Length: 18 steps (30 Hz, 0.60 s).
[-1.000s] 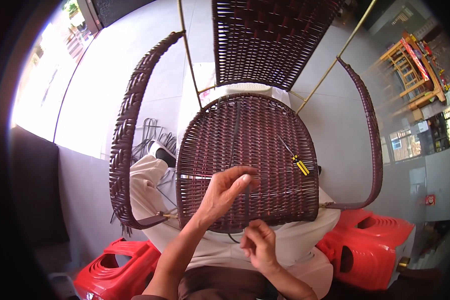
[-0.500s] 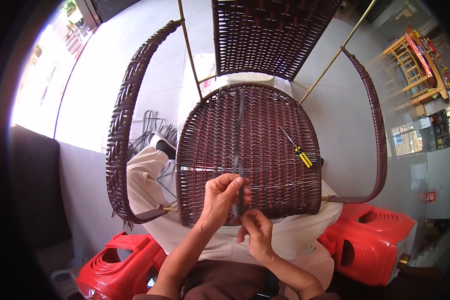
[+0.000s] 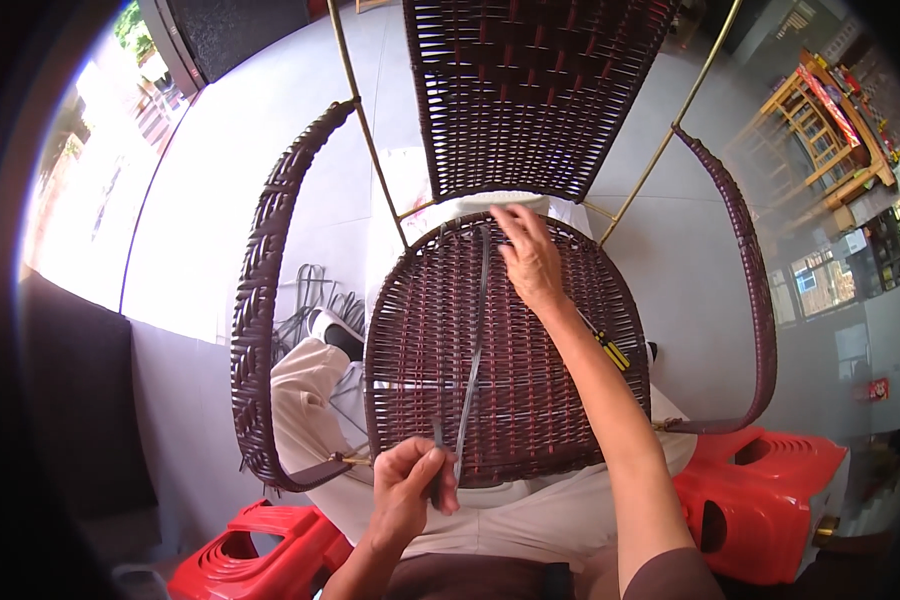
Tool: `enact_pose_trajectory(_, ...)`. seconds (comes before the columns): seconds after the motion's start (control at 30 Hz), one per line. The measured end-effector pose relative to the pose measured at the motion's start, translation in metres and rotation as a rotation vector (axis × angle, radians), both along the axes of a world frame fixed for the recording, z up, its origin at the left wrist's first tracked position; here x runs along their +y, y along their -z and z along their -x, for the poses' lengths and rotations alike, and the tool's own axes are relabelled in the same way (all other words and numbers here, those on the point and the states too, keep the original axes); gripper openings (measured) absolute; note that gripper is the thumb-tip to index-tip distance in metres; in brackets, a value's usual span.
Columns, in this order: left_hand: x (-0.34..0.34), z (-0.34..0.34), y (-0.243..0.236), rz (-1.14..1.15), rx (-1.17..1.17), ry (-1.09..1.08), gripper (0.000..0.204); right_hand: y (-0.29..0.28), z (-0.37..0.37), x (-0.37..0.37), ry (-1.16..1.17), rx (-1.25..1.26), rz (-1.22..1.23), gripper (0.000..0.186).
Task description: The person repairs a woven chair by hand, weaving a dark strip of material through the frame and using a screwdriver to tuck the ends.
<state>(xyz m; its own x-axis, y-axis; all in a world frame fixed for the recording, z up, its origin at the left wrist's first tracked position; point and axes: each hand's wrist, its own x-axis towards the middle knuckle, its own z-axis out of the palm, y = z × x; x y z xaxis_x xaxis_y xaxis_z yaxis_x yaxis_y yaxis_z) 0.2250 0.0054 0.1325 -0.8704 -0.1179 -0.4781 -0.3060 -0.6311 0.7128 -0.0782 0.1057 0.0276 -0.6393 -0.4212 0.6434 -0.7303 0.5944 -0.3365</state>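
The left hand [image 3: 413,482], at the near edge of the seat [image 3: 410,335], pinches a grey strip [image 3: 473,365] between thumb and fingers, a short end poking up. The strip runs over the weave from there toward the far edge. The right hand [image 3: 532,258] is open at the far edge, fingers apart; whether it touches the weave, I cannot tell. Pliers [image 3: 613,352] with yellow handles lie near the right edge, partly behind the right forearm. A red stool [image 3: 295,540] stands beyond the near left corner.
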Motion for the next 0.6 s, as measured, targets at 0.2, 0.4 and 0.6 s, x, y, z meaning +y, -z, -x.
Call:
enact_pose_trajectory(0.2, -0.004, -0.005, 0.001, -0.055, -0.070, 0.057, 0.016, 0.003, -0.021, -0.016, -0.155, 0.151, 0.018, 0.010)
enact_pose_trajectory(0.4, -0.014, 0.074, 0.000, 0.158, 0.045, -0.099, 0.018, -0.002, -0.085, -0.008, -0.170, 0.030, -0.038, 0.008)
enact_pose_trajectory(0.6, -0.010, 0.206, 0.027, 0.291, 0.119, -0.148, 0.017, -0.004, -0.111, -0.009, -0.143, -0.073, -0.061, 0.005)
